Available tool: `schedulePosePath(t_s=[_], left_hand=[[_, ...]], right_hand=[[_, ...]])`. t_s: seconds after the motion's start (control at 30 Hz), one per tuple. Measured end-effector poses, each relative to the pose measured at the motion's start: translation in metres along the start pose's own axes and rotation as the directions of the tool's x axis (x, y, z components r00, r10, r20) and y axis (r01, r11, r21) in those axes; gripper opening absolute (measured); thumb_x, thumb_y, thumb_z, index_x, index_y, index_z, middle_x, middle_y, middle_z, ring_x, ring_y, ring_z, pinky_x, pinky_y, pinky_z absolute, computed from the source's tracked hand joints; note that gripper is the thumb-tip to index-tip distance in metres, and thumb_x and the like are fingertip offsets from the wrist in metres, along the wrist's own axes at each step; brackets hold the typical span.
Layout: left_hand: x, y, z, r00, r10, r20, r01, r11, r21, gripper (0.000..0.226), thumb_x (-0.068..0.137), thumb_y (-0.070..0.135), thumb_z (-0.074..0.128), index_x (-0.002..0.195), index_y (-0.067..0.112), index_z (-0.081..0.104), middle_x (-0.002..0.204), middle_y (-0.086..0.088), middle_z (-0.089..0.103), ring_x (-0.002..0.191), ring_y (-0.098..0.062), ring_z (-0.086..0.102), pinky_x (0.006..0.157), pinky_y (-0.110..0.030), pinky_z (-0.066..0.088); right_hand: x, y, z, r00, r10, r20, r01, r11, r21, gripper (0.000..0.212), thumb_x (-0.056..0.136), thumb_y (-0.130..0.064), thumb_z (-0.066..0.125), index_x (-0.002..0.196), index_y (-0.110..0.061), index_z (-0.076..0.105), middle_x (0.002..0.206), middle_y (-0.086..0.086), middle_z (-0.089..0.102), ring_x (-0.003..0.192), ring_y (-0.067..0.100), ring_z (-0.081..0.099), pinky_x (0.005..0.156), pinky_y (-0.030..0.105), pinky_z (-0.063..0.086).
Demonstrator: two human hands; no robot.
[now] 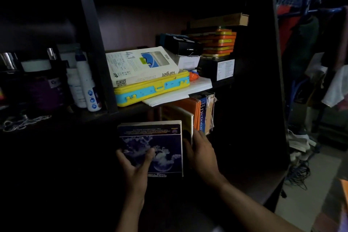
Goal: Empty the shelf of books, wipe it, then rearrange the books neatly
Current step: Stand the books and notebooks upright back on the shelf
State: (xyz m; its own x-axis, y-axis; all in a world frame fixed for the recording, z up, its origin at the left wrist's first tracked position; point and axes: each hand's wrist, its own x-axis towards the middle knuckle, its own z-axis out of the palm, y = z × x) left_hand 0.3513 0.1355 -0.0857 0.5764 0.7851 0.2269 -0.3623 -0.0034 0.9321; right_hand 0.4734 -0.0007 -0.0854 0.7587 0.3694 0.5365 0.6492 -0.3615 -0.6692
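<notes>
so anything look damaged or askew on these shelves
Yes. The book right of the blue dictionary has a torn, ragged spine, and white paper under the yellow case overhangs the upper shelf's edge.

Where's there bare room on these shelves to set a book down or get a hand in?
Lower shelf: dark, seemingly open gap left of the standing books, where the left hand holds the blue book. Right of the dictionary looks open too, but too dark to be sure. Upper shelf is crowded: white box on yellow case, orange stack. Right hand rests against the books.
</notes>
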Motion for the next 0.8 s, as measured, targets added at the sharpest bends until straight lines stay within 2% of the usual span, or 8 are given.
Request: schedulePosePath(t_s=[0.13, 0.2, 0.27, 0.37, 0.47, 0.6, 0.7, 0.8], left_hand=[[0.002, -0.002, 0.001, 1.0, 0.006, -0.007, -0.005, 1.0, 0.03, 0.078, 0.087, 0.019, 0.075, 0.143, 0.037, 0.024, 0.135, 0.005, 0.049, 0.099, 0.003, 0.057, 0.072, -0.019, 0.047], [0.003, -0.003, 0.0, 1.0, -0.006, -0.007, 0.006, 0.999, 0.038, 0.082, 0.086, 0.021, 0.076, 0.146, 0.036, 0.022, 0.141, 0.001, 0.048, 0.1, 0.002, 0.058, 0.076, -0.022, 0.048], [0.001, -0.001, 0.001, 1.0, -0.029, -0.004, 0.029, 0.999, 0.028, 0.096, 0.086, 0.022, 0.075, 0.157, 0.033, 0.011, 0.153, -0.003, 0.04, 0.115, -0.011, 0.055, 0.088, -0.03, 0.047], [-0.003, 0.002, 0.004, 0.998, -0.056, 0.014, 0.056, 0.998, 0.013, 0.106, 0.089, 0.021, 0.073, 0.16, 0.034, -0.005, 0.16, 0.0, 0.03, 0.124, -0.01, 0.039, 0.099, -0.031, 0.036], [-0.005, 0.004, 0.006, 0.998, -0.056, 0.029, 0.055, 0.998, 0.03, 0.103, 0.09, 0.02, 0.072, 0.16, 0.033, -0.002, 0.146, 0.008, 0.034, 0.12, -0.008, 0.039, 0.093, -0.028, 0.037], [-0.005, 0.002, 0.005, 0.999, -0.043, 0.007, 0.042, 0.997, 0.069, 0.099, 0.089, 0.024, 0.073, 0.159, 0.034, 0.003, 0.134, 0.012, 0.036, 0.116, -0.008, 0.043, 0.085, -0.025, 0.04], [-0.005, 0.001, 0.003, 0.999, -0.035, 0.008, 0.034, 0.995, 0.092, 0.098, 0.089, 0.026, 0.074, 0.159, 0.034, 0.005, 0.134, 0.009, 0.041, 0.118, -0.012, 0.047, 0.088, -0.028, 0.04], [-0.006, 0.003, 0.004, 0.999, -0.038, 0.008, 0.038, 0.997, 0.073, 0.098, 0.09, 0.027, 0.073, 0.16, 0.033, 0.004, 0.131, 0.011, 0.038, 0.113, -0.008, 0.045, 0.083, -0.024, 0.039]], right_hand=[[0.031, 0.012, 0.014, 0.998, 0.057, -0.036, -0.059, 0.996, -0.061, 0.019, 0.1, -0.035, 0.05, 0.119, -0.039, 0.048, 0.116, -0.013, 0.062, 0.102, 0.007, 0.063, 0.086, 0.041, 0.059], [0.04, 0.017, 0.013, 0.995, 0.075, -0.072, -0.084, 0.989, -0.12, 0.018, 0.1, -0.038, 0.052, 0.117, -0.037, 0.046, 0.109, -0.011, 0.064, 0.096, 0.011, 0.065, 0.08, 0.038, 0.059], [0.04, 0.021, 0.01, 0.993, 0.091, -0.08, -0.098, 0.99, -0.098, 0.024, 0.099, -0.038, 0.055, 0.121, -0.033, 0.046, 0.111, -0.007, 0.066, 0.096, 0.012, 0.066, 0.076, 0.032, 0.058], [0.023, 0.026, 0.004, 0.996, 0.086, -0.038, -0.085, 0.996, 0.036, 0.043, 0.095, -0.03, 0.064, 0.131, -0.034, 0.04, 0.128, -0.011, 0.058, 0.109, 0.007, 0.061, 0.085, 0.027, 0.056], [0.011, 0.036, -0.001, 0.996, 0.076, -0.042, -0.073, 0.995, 0.07, 0.042, 0.095, -0.024, 0.065, 0.124, -0.041, 0.04, 0.13, -0.015, 0.05, 0.114, 0.005, 0.056, 0.08, 0.016, 0.053], [0.013, 0.042, -0.002, 0.994, 0.109, -0.003, -0.108, 0.988, 0.107, 0.031, 0.098, -0.025, 0.06, 0.118, -0.042, 0.044, 0.139, -0.006, 0.055, 0.124, 0.011, 0.057, 0.088, 0.029, 0.059], [0.012, 0.036, -0.003, 0.996, 0.071, 0.046, -0.075, 0.993, 0.091, 0.03, 0.097, -0.02, 0.063, 0.112, -0.039, 0.045, 0.127, -0.014, 0.055, 0.115, 0.002, 0.054, 0.076, 0.01, 0.048], [0.008, 0.03, -0.005, 0.997, 0.07, 0.038, -0.074, 0.992, 0.104, 0.019, 0.097, -0.027, 0.061, 0.11, -0.035, 0.05, 0.119, -0.02, 0.054, 0.104, -0.004, 0.057, 0.076, 0.014, 0.054]])
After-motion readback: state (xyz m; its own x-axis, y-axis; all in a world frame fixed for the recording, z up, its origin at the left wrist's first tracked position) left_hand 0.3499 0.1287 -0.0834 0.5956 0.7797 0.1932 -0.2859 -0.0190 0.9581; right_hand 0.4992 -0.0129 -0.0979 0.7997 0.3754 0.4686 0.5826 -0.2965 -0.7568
